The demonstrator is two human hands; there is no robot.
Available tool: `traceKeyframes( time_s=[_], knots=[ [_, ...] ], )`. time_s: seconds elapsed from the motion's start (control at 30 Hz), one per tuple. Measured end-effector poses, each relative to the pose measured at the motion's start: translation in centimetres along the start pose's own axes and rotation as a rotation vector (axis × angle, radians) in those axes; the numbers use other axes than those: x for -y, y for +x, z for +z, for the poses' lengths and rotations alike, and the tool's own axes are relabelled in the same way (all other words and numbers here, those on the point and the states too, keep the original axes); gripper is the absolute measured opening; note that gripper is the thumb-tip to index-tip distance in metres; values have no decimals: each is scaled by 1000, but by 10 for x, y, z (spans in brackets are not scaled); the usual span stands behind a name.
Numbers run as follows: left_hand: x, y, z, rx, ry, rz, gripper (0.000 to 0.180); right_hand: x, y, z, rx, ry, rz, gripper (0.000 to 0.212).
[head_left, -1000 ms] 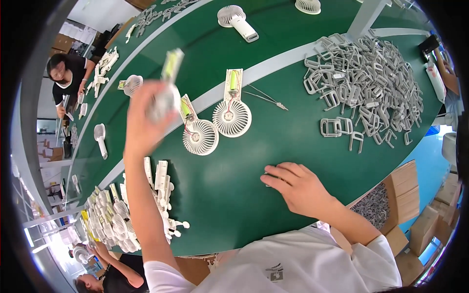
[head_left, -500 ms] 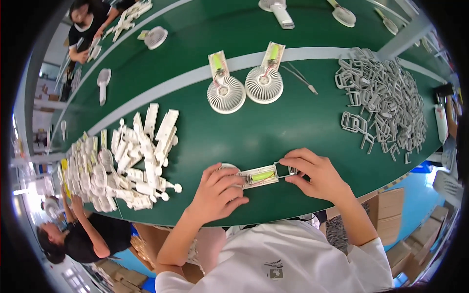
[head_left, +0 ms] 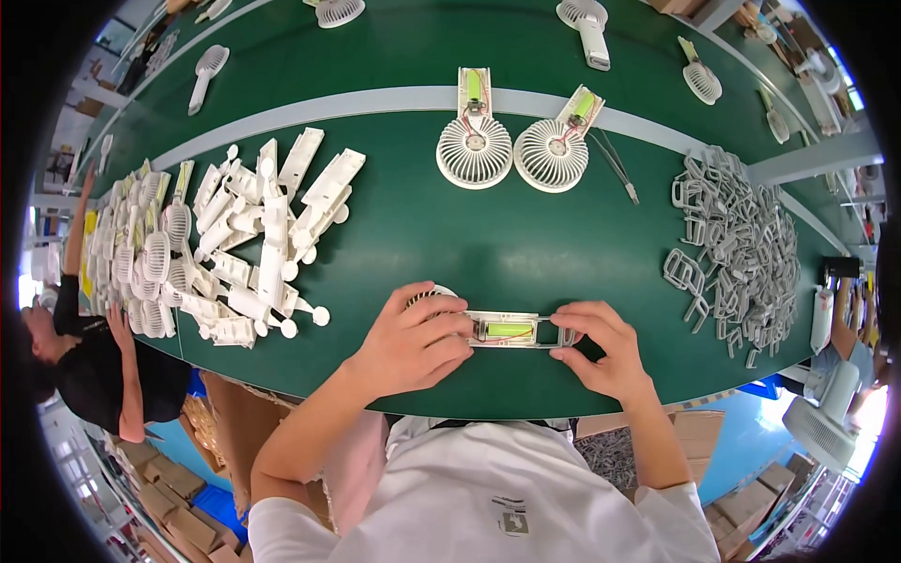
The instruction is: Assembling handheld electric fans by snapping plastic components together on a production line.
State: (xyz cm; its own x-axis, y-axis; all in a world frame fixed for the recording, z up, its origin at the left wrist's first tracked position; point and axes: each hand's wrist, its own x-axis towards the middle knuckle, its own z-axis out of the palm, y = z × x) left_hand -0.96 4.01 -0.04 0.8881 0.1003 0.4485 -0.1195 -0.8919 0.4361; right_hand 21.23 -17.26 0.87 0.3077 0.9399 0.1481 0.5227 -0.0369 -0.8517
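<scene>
Near the table's front edge lies a white handheld fan [head_left: 508, 331], its handle opened to show a green battery cell and thin wires. My left hand [head_left: 413, 340] is closed over the round fan head, which shows only in part. At the handle's other end, my right hand [head_left: 606, 347] pinches a small grey looped bracket [head_left: 560, 332] between thumb and fingers. The bracket's arms meet the end of the handle; how far they are seated I cannot tell.
Two opened fans [head_left: 475, 150] lie ahead, with a grey wire loop [head_left: 618, 169] beside them. White handle shells [head_left: 274, 239] and more fans [head_left: 143, 253] are heaped at left, grey brackets [head_left: 737, 244] at right. Someone in black [head_left: 99, 366] works at far left.
My view has turned and shifted. The fan now lies more level, and the bracket in my right hand is closer in line with the handle's end.
</scene>
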Motion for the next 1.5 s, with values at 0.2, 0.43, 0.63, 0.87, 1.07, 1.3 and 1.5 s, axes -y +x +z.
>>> traceKeyframes(
  time_s=[0.2, 0.43, 0.63, 0.87, 1.07, 1.3, 1.5],
  knots=[
    [1, 0, -2, 11, 6, 7, 22, 8, 1, -1, 54, 7, 103, 46],
    [4, 7, -2, 31, -9, 62, 21, 23, 9, 13, 128, -151, 54, 53],
    [43, 30, -49, -398, 337, -279, 42, 47, 5, -20, -107, -195, 142, 46],
    [96, 48, -90, 4, 395, -829, 39, 46, -10, -19, -102, -193, 20, 38],
    [30, 41, -109, -515, 126, -696, 33, 49, -30, -22, -91, 378, 451, 35],
    [-99, 40, -6, -147, 123, 158, 37, 86, -17, 10, 38, 782, 933, 56],
    [-61, -5, 2, -466, 103, -453, 51, 64, -3, -15, 48, 559, 578, 33]
  ],
)
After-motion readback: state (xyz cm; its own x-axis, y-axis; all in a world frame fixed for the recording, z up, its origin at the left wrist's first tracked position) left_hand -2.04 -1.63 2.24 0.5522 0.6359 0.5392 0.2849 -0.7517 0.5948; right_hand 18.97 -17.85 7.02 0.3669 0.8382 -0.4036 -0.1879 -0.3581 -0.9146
